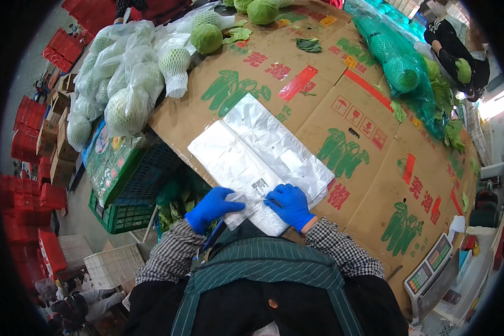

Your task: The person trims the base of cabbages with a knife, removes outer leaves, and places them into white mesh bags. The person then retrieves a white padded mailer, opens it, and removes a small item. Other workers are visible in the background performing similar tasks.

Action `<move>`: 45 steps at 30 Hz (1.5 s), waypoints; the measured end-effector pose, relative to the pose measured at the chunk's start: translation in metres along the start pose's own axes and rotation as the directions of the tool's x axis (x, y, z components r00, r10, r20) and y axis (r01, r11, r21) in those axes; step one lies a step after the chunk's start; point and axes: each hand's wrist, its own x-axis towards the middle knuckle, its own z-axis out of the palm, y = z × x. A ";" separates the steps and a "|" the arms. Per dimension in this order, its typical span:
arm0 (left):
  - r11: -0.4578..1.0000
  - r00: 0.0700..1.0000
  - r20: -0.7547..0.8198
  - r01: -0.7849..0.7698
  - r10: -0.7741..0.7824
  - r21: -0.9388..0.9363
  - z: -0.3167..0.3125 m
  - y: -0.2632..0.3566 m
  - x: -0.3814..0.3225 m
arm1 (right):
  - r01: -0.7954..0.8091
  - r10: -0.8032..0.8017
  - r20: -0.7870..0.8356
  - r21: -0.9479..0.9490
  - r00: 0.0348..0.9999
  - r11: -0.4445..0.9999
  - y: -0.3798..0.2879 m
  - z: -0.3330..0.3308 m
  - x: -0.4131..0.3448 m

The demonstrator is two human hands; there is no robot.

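A stack of thin white plastic bags lies flat before me, its near half folded into a long strip. My left hand, in a blue glove, pinches a crumpled translucent piece of plastic at the left edge of the stack. On the folded strip is a white label with a printed code. My right hand, also gloved in blue, lies on the bags with bent fingertips beside that label. Whether those fingertips grip anything is hard to see.
Flattened cardboard covers the table. Net-sleeved cabbages in clear bags are piled at left, with a bare cabbage beside them. Green-bagged produce lies far right. A scale stands near right. A co-worker holds a cabbage.
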 end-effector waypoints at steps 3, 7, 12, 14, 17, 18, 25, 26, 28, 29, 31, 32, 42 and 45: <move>0.968 0.996 0.057 0.084 -0.072 -0.238 -0.016 -0.015 -0.023 | -0.106 0.107 0.007 0.228 0.994 0.968 0.002 -0.014 0.004; 0.983 0.998 -0.006 0.055 -0.057 -0.174 -0.007 -0.004 -0.011 | -0.500 0.665 -0.258 0.486 0.701 0.716 0.013 -0.076 0.028; 0.983 0.991 -0.099 -0.076 0.093 0.169 0.026 0.032 0.051 | -0.044 0.174 -0.249 0.455 0.953 0.890 -0.014 -0.081 0.029; 0.940 0.963 -0.269 0.069 0.025 0.333 0.033 0.036 0.061 | -0.049 0.036 0.048 0.309 0.998 0.950 -0.021 -0.053 0.023; 0.882 0.981 -0.192 0.098 -0.009 0.460 0.026 0.026 0.048 | 0.072 -0.074 0.063 0.030 0.995 0.997 -0.009 -0.016 0.014; 0.883 0.974 -0.181 -0.039 0.139 0.468 0.020 0.018 0.035 | 0.061 -0.059 -0.062 0.033 0.996 0.998 -0.007 -0.005 0.010; 0.927 0.999 0.045 0.034 -0.019 -0.374 -0.020 -0.004 -0.015 | -0.497 0.609 0.002 0.582 0.793 0.644 0.014 -0.048 0.017; 0.936 1.000 0.021 0.010 -0.003 -0.352 -0.015 0.000 -0.010 | -0.467 0.649 -0.156 0.574 0.744 0.673 0.019 -0.066 0.024; 0.960 0.996 -0.021 -0.088 0.085 -0.264 -0.001 0.011 0.009 | -0.272 0.516 -0.386 0.534 0.764 0.801 0.011 -0.084 0.031; 0.976 0.987 -0.046 -0.157 0.152 -0.148 0.007 0.018 0.022 | -0.192 0.464 -0.453 0.526 0.761 0.828 0.008 -0.088 0.033; 0.941 0.978 -0.126 -0.118 0.165 0.318 0.020 0.032 0.048 | -0.030 0.191 -0.265 0.510 0.945 0.859 -0.009 -0.074 0.033; 0.921 0.976 -0.171 -0.057 0.132 0.385 0.028 0.036 0.054 | -0.076 0.095 -0.013 0.496 0.995 0.865 -0.013 -0.066 0.030; 0.979 0.992 0.088 0.103 -0.088 -0.178 -0.017 -0.009 -0.016 | -0.114 0.122 -0.014 0.271 0.992 0.956 0.006 -0.012 0.011; 0.945 0.997 0.076 0.023 0.002 -0.326 -0.016 -0.007 -0.016 | -0.516 0.600 0.089 0.619 0.795 0.592 0.013 -0.054 0.027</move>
